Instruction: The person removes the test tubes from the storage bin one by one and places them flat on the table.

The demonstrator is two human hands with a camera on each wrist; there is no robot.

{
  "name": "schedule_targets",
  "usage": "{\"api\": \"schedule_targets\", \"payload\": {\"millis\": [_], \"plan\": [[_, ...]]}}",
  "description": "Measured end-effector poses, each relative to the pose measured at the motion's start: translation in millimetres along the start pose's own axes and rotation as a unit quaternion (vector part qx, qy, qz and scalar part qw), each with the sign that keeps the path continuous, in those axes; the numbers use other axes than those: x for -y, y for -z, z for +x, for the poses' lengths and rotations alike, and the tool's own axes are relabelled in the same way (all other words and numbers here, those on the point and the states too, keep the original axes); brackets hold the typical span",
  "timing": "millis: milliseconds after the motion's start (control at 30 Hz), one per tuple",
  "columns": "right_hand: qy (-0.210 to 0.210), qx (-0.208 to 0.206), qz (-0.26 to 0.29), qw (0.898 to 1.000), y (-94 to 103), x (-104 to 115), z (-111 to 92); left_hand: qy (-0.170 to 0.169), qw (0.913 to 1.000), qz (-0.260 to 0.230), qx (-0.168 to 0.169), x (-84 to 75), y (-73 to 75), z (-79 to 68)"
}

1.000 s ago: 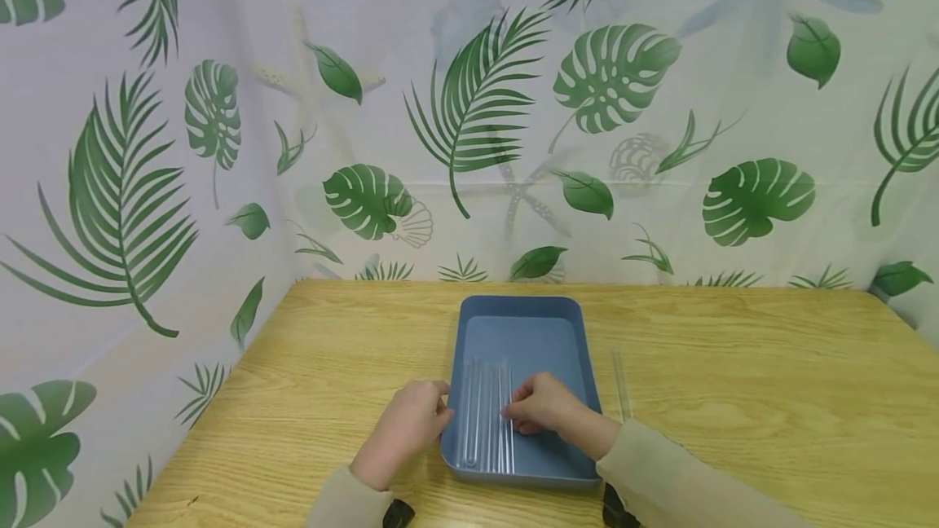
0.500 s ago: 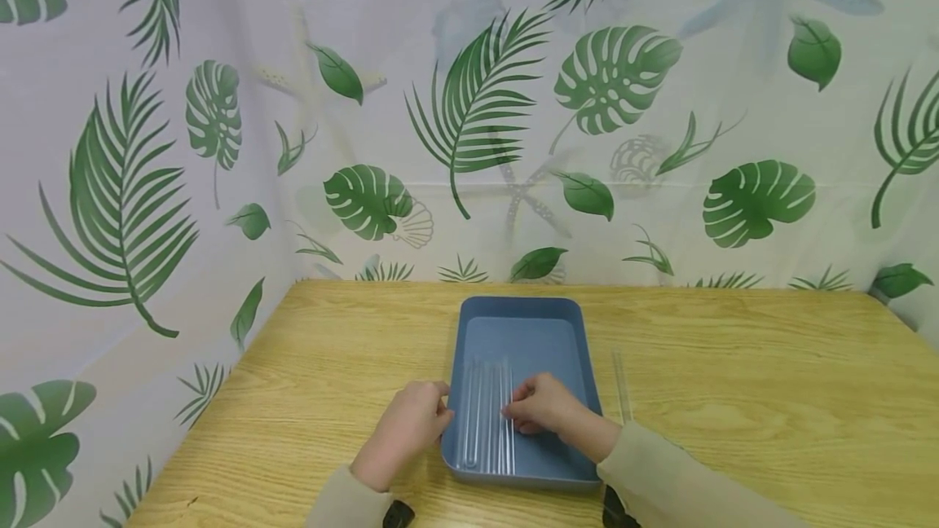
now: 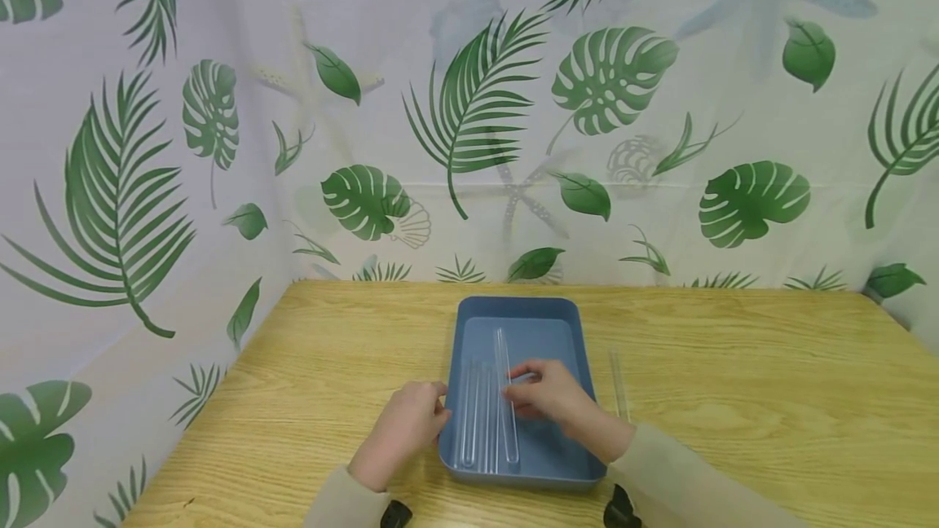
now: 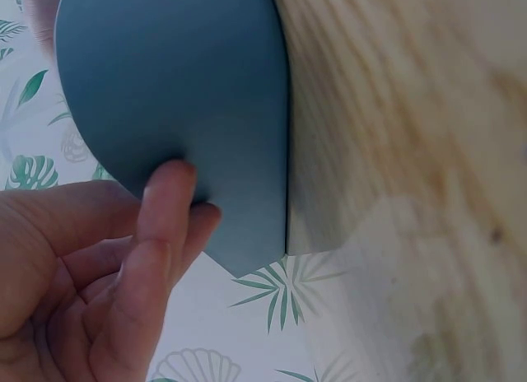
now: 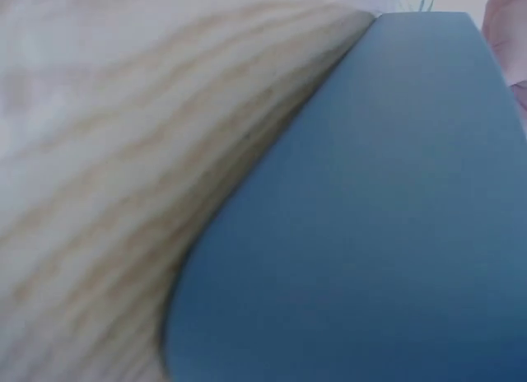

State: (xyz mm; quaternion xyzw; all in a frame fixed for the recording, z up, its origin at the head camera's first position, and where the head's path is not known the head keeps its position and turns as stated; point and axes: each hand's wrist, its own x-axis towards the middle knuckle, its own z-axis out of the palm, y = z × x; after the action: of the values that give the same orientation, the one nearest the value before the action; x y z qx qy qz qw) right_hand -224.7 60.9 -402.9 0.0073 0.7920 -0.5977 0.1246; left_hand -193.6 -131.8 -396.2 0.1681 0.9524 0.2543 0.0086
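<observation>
A blue rectangular tray [image 3: 546, 341] lies on the table with several clear test tubes [image 3: 480, 418] side by side along its left part. My right hand [image 3: 561, 402] reaches over the tray and pinches one test tube [image 3: 512, 446] between thumb and fingers, slightly tilted, rounded end toward me. My left hand [image 3: 411, 426] holds the tray's left edge; in the left wrist view its fingertips [image 4: 169, 184] press the outer wall [image 4: 189, 86]. The right wrist view is mostly filled by the tray's outer wall [image 5: 362, 217]; the held tube is hidden there.
Another clear tube [image 3: 619, 385] lies on the wooden table [image 3: 748, 381] just right of the tray, partly hidden by my right arm. A leaf-printed cloth [image 3: 645, 210] hangs behind the table and along its left side.
The pinched tube has been lifted away from the row and shifted forward, its far end now beyond the others. My right hand has risen slightly with it. The left hand stays in place.
</observation>
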Motion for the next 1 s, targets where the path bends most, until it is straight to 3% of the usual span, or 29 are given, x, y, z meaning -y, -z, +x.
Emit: {"api": "schedule_targets", "payload": {"millis": [467,1000], "plan": [[0.063,0.023,0.068,0.995,18.5,6.3,-6.7,-0.009,0.9999,0.001,-0.010,0.4,-1.6,-0.3],[0.059,0.037,0.032,0.997,57.4,9.8,-21.7,-0.005,0.9999,0.014,-0.006,-1.5,-1.3,-0.5]]}}
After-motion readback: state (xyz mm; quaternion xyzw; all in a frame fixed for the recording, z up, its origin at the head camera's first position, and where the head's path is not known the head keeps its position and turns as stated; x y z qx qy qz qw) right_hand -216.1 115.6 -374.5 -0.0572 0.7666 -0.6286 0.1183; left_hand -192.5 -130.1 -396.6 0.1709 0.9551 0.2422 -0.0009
